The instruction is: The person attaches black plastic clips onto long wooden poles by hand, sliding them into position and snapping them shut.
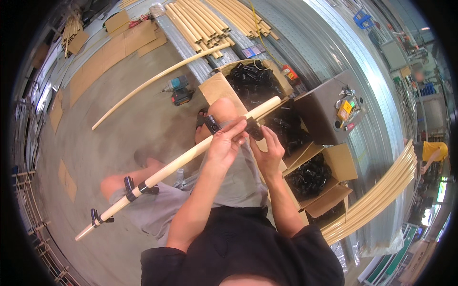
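A long cream-coloured pipe (176, 165) lies slanted across my lap, its upper end past my knees. My left hand (225, 145) has its fingers closed round the pipe near that end. My right hand (268, 151) pinches a black pipe joint (254, 129) set against the pipe, just beyond my left fingers, which partly hide it. Another black joint (212, 124) shows by my left knuckles. Farther down the pipe sit two more black joints, one near my thigh (133, 191) and one close to the lower end (98, 219).
Cardboard boxes (343, 162) of black joints stand at my right. A cordless drill (179, 90) and a loose pipe (148, 82) lie on the floor ahead. Pipe bundles (195, 24) rest on metal sheets, more pipes (377, 200) at right. A dark box (324, 112) carries small items. A person (433, 151) stands far right.
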A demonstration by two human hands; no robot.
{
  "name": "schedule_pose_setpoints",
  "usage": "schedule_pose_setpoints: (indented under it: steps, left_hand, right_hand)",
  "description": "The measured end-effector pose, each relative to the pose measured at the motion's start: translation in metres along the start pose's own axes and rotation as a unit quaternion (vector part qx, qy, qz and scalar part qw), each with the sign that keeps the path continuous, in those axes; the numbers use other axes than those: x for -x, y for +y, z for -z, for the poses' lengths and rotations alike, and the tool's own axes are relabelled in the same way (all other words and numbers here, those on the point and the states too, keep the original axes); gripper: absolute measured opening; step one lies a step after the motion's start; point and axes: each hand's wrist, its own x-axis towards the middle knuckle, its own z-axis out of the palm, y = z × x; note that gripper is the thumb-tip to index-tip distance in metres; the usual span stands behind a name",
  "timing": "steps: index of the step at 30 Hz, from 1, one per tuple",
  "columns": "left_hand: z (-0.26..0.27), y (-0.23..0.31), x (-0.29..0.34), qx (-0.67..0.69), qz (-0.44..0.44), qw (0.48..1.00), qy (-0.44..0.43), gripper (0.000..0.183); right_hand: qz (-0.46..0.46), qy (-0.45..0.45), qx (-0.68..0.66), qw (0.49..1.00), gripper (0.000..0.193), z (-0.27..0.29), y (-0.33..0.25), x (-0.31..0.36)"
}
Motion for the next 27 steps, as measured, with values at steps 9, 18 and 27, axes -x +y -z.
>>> schedule_pose_setpoints:
  steps: [9, 18, 27]
  left_hand:
    - [-0.013, -0.001, 0.000, 0.012, 0.007, 0.999, 0.036, 0.027]
    - [-0.030, -0.025, -0.013, 0.008, -0.008, 1.000, 0.027, 0.021]
    - [-0.028, -0.022, -0.012, -0.015, -0.010, 0.999, 0.038, 0.021]
  right_hand:
    - [-0.024, 0.040, -0.011, 0.999, 0.044, -0.004, -0.002, 0.000]
    - [-0.044, 0.043, 0.023, 0.998, 0.039, 0.008, 0.006, -0.002]
    - [-0.065, 0.057, -0.028, 0.996, 0.043, -0.003, 0.008, 0.001]
